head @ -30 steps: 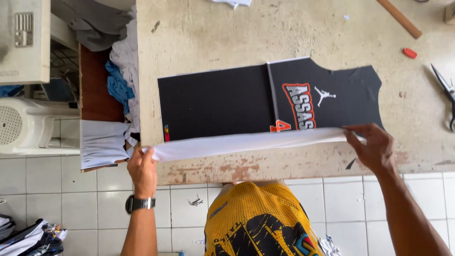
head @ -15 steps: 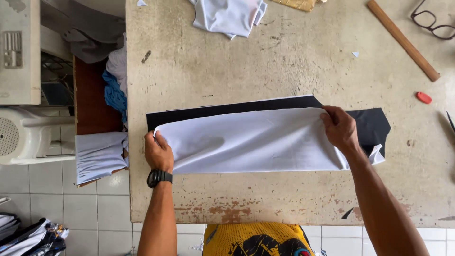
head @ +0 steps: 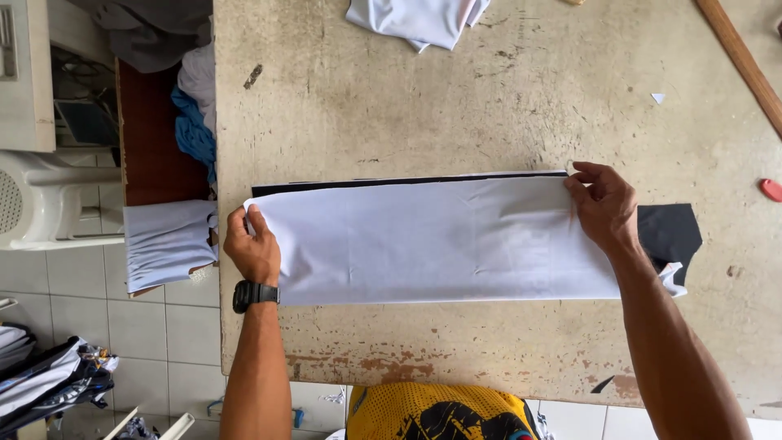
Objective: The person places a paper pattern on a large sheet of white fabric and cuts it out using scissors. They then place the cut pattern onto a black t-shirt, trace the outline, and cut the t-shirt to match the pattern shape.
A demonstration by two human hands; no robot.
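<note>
One smooth white fabric panel (head: pixel 432 240), long and rectangular, is laid over one black fabric piece (head: pixel 669 231) on the worn table (head: pixel 489 98), its left edge pinched by the closed left hand (head: pixel 252 248) and its far right corner by the right hand's (head: pixel 604 204) curled fingertips.

- The cloth (head: pixel 440 240) under both hands was plain white, with faint creases.
- A black cloth (head: pixel 669 232) showed beneath it, as a thin strip along the far edge and a dark flap at the right end.
- The surface (head: pixel 489 106) was a stained, pale beige, with rusty red patches near its front edge.
- The watch (head: pixel 255 294) on the left wrist was black.
- The shirt (head: pixel 440 414) was yellow with a black print.
- The small object (head: pixel 771 190) at the right edge was red.
- The floor tiles (head: pixel 167 334) were white.
</note>
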